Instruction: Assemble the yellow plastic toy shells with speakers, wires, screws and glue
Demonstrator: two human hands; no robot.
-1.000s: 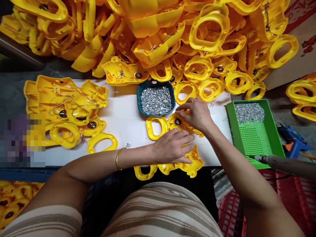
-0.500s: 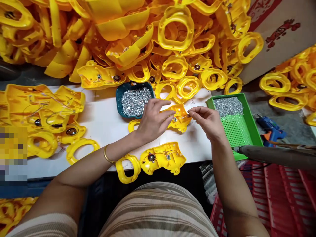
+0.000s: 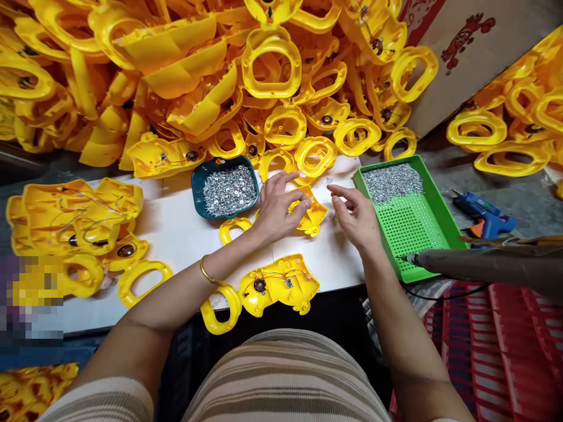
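My left hand (image 3: 280, 205) is over a yellow plastic shell (image 3: 313, 215), fingers spread, covering much of it; whether the fingertips touch it I cannot tell. Just right of that shell, my right hand (image 3: 355, 218) hovers with its fingers apart and nothing visible in them. Closer to me lies a second yellow shell (image 3: 279, 285), its round speaker, small circuit board and thin wires facing up. A yellow ring handle (image 3: 221, 309) is at its left. Left of my left hand is a dark teal bin (image 3: 200, 196) full of small silvery metal parts.
A green tray (image 3: 440, 220) with silvery screws stands at right, a grey rod-shaped tool (image 3: 475, 262) reaching over it. Beyond is a blue glue gun (image 3: 484, 214). Yellow parts (image 3: 176, 76) heap up behind the white table (image 3: 171, 214). Red crates (image 3: 497, 351) are lower right.
My right hand has drawn back from the shell's wire, and its pinched fingers have parted. My left hand stays over the shell. The whole view has shifted slightly.
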